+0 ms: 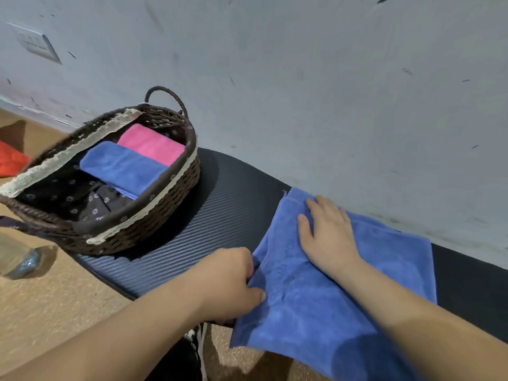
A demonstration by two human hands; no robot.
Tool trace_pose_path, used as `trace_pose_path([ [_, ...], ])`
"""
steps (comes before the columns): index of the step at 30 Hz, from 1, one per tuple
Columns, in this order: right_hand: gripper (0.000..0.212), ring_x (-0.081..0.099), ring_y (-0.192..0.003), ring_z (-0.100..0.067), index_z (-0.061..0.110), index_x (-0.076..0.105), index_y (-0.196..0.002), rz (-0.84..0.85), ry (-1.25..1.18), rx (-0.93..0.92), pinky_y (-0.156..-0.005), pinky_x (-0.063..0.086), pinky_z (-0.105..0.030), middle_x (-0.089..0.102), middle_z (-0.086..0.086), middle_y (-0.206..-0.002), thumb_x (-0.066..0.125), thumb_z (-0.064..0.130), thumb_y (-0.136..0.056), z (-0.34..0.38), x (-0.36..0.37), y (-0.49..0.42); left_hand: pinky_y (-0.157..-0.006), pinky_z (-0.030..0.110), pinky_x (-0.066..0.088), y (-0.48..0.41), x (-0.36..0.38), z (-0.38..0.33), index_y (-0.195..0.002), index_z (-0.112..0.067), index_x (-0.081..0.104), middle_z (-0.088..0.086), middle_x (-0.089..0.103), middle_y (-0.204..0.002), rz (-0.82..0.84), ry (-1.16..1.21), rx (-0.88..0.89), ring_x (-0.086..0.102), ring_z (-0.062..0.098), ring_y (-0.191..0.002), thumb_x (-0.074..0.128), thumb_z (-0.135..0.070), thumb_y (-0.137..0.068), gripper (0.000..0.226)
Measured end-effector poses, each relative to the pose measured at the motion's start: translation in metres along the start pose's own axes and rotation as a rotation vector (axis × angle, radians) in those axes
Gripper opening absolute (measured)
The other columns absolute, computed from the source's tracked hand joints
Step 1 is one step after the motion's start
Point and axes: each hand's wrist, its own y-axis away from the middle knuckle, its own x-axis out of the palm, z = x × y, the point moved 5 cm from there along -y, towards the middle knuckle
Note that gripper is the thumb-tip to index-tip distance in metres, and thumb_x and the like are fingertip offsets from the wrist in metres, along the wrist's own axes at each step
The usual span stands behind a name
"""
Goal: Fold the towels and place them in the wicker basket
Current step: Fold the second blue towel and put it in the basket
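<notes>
A blue towel [343, 303] lies spread on a dark ribbed mat [220, 215], its near end hanging over the mat's edge. My right hand [327, 235] rests flat on the towel's far left part, fingers straight. My left hand [233, 281] pinches the towel's left edge, fingers curled round the cloth. To the left on the mat stands the brown wicker basket [165, 210] with a lace-trimmed dark floral liner. Inside it lie a folded blue towel [121, 166] and a folded pink towel [151, 144] side by side.
A grey marked wall [302, 92] rises right behind the mat, with a switch plate [35, 42] at upper left. A clear plastic bottle [19, 259] lies on the tan floor at left. Something red [11, 160] sits beyond the basket.
</notes>
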Motion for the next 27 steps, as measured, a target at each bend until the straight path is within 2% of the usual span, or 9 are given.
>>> trace_pose_path([
  [2,0.048,0.046,-0.135,-0.028,0.017,0.059,-0.138,-0.02,-0.02,0.003,-0.118,0.03,-0.044,0.053,-0.006,-0.143,0.044,0.043,-0.1,-0.002,-0.006,0.004,-0.066,0.042,0.059,-0.001,-0.001,0.004,-0.093,-0.011,0.067,0.006,0.074,-0.086,-0.019,0.024,-0.015,0.07,0.021,-0.075,0.074,-0.035,-0.079,0.029],
  [5,0.029,0.05,-0.116,-0.027,0.024,0.069,-0.117,-0.056,-0.045,0.046,-0.101,0.039,-0.039,0.057,0.0,-0.116,0.058,0.041,-0.097,-0.003,-0.02,-0.008,-0.06,0.041,0.057,-0.001,-0.001,0.003,-0.086,-0.011,0.07,0.006,0.074,-0.078,-0.011,0.055,-0.011,0.07,0.021,-0.068,0.07,-0.023,-0.076,0.016],
  [7,0.02,0.05,-0.112,-0.027,0.026,0.071,-0.103,-0.044,-0.062,0.081,-0.097,0.041,-0.038,0.054,0.002,-0.106,0.06,0.04,-0.095,-0.005,-0.026,-0.022,-0.059,0.04,0.057,-0.001,-0.002,-0.001,-0.083,-0.012,0.071,0.007,0.074,-0.076,-0.013,0.081,0.002,0.069,0.021,-0.067,0.066,-0.019,-0.076,0.012],
  [12,0.011,0.045,-0.109,-0.024,0.022,0.066,-0.088,-0.009,-0.043,0.054,-0.091,0.037,-0.036,0.048,0.004,-0.107,0.063,0.031,-0.094,-0.003,-0.026,-0.032,-0.058,0.028,0.055,0.001,-0.009,-0.003,-0.077,-0.027,0.062,-0.009,0.068,-0.072,-0.124,0.188,0.078,0.063,0.006,-0.062,0.068,-0.029,-0.076,0.006],
  [17,0.01,0.053,-0.088,-0.027,0.016,0.051,-0.091,-0.247,-0.173,0.022,-0.079,0.045,-0.044,0.057,0.002,-0.092,0.051,0.021,-0.101,-0.002,-0.045,-0.024,-0.055,0.026,0.047,0.0,-0.004,0.001,-0.084,-0.029,0.056,-0.011,0.064,-0.064,-0.147,0.263,0.155,0.054,0.003,-0.053,0.063,-0.025,-0.088,0.009],
  [20,0.011,0.059,-0.075,-0.03,0.016,0.045,-0.097,-0.193,-0.25,0.161,-0.069,0.049,-0.045,0.062,0.0,-0.079,0.043,0.026,-0.103,-0.01,-0.046,-0.033,-0.055,0.024,0.044,-0.003,-0.008,0.002,-0.09,-0.034,0.053,-0.012,0.067,-0.069,-0.242,0.262,0.175,0.056,0.004,-0.055,0.061,-0.031,-0.095,0.01],
  [23,0.012,0.063,-0.082,-0.03,0.016,0.048,-0.103,-0.134,-0.245,0.203,-0.073,0.052,-0.044,0.064,-0.001,-0.085,0.045,0.027,-0.102,-0.013,-0.037,-0.041,-0.057,0.024,0.041,-0.004,-0.014,0.004,-0.096,-0.036,0.051,-0.008,0.066,-0.073,-0.312,0.218,0.153,0.059,0.004,-0.063,0.062,-0.039,-0.096,0.012],
  [25,0.018,0.063,-0.093,-0.028,0.017,0.055,-0.111,-0.098,-0.179,0.181,-0.082,0.052,-0.042,0.067,0.0,-0.097,0.05,0.03,-0.099,-0.011,-0.03,-0.045,-0.06,0.027,0.047,-0.004,-0.011,0.007,-0.098,-0.034,0.051,-0.007,0.066,-0.078,-0.263,0.171,0.107,0.061,0.006,-0.069,0.065,-0.049,-0.092,0.021],
  [27,0.021,0.062,-0.097,-0.025,0.021,0.062,-0.108,-0.067,-0.117,0.172,-0.081,0.05,-0.037,0.065,0.003,-0.103,0.052,0.036,-0.098,-0.01,-0.027,-0.051,-0.065,0.032,0.053,-0.003,-0.005,0.01,-0.098,-0.034,0.051,-0.007,0.066,-0.08,-0.207,0.138,0.067,0.062,0.007,-0.072,0.07,-0.053,-0.085,0.029],
])
